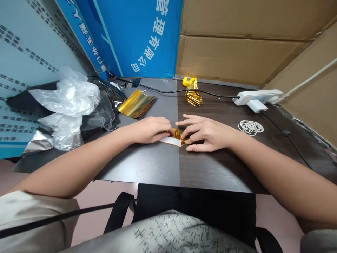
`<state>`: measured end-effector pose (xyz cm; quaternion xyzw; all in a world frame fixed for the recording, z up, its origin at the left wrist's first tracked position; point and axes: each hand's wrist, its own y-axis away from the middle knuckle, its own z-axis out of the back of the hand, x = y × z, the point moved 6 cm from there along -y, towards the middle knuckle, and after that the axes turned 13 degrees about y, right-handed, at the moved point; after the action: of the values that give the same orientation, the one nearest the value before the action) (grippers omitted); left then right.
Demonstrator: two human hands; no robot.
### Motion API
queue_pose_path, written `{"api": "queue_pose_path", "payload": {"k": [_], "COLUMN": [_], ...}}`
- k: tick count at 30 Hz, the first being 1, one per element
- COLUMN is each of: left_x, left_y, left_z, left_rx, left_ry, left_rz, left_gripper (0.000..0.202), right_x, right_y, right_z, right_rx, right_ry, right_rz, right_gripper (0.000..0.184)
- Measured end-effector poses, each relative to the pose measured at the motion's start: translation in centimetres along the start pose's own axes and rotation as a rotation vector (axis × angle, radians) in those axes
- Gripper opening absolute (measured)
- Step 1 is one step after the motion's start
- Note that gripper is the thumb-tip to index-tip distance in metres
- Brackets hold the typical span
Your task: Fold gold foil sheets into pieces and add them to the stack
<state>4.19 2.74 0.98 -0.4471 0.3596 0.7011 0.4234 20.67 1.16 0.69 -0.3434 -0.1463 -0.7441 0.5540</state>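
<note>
On the table in front of me lies a small folded piece of gold foil paper (177,134), with a white strip of its back facing up along the near side. My left hand (154,130) is closed over its left end, the fingers curled and the thumb pressed along the edge. At the right end is my right hand (202,133); its fingers are spread, and the middle fingertips touch the foil. The right thumb rests apart, low on the table. Part of the paper is hidden beneath the left fingers.
Curled gold foil sheets (137,103) lie behind my left hand. A bunch of folded gold pieces (194,96) sits by a yellow tape measure (188,81). White rubber bands (251,128), a power strip (259,96) with cables, and crumpled plastic bags (68,95) lie around.
</note>
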Motion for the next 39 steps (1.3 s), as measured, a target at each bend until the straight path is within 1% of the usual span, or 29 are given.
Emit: {"api": "queue_pose_path", "payload": {"k": [2, 4, 7, 9, 12, 16, 18, 21, 24, 28, 31, 35, 37, 39], "left_x": [0.1, 0.0, -0.5, -0.7, -0.5, 0.4, 0.7, 0.7, 0.4, 0.5, 0.5, 0.5, 0.5, 0.5], "left_y": [0.0, 0.0, -0.1, -0.1, -0.1, -0.1, -0.1, -0.1, -0.2, -0.3, -0.3, -0.2, -0.2, -0.3], "left_z": [0.1, 0.1, -0.3, -0.4, -0.5, -0.5, -0.5, -0.6, -0.7, -0.8, -0.8, -1.0, -1.0, -1.0], "left_rx": [-0.004, 0.021, 0.071, 0.064, 0.013, -0.031, -0.013, 0.033, 0.058, 0.066, 0.066, 0.104, 0.122, 0.134], "left_ry": [0.009, 0.040, 0.072, 0.085, 0.063, -0.067, -0.080, -0.091, -0.107, -0.094, -0.106, -0.105, -0.099, -0.107], "left_rz": [0.021, 0.020, -0.017, -0.019, 0.002, 0.094, 0.137, 0.159, 0.149, 0.115, 0.093, 0.131, 0.154, 0.162], "left_gripper": [0.026, 0.024, 0.022, 0.020, 0.021, 0.035, 0.038, 0.033, 0.032, 0.033, 0.033, 0.035, 0.034, 0.034], "right_x": [-0.4, -0.8, -1.3, -1.4, -1.5, -1.3, -1.2, -1.0, -0.9, -0.8, -0.7, -0.7, -0.5, 0.0], "right_y": [0.3, 0.4, 0.4, 0.2, 0.0, -0.2, -0.3, -0.4, -0.4, -0.4, -0.5, -0.7, -0.8, -0.9], "right_z": [0.1, 0.1, -0.1, -0.3, -0.6, -1.0, -1.1, -1.0, -1.0, -1.3, -1.6, -1.6, -1.4, -1.1], "right_rx": [-0.021, -0.034, -0.016, 0.003, 0.018, 0.024, 0.011, -0.026, -0.036, -0.001, 0.015, 0.029, 0.033, 0.031], "right_ry": [0.100, 0.202, 0.312, 0.351, 0.372, 0.353, 0.337, 0.314, 0.306, 0.330, 0.355, 0.378, 0.408, 0.405], "right_rz": [0.003, -0.010, -0.049, -0.085, -0.141, -0.189, -0.208, -0.248, -0.277, -0.320, -0.328, -0.315, -0.277, -0.190], "right_gripper": [0.024, 0.023, 0.024, 0.026, 0.030, 0.032, 0.032, 0.029, 0.027, 0.033, 0.036, 0.037, 0.035, 0.034]}}
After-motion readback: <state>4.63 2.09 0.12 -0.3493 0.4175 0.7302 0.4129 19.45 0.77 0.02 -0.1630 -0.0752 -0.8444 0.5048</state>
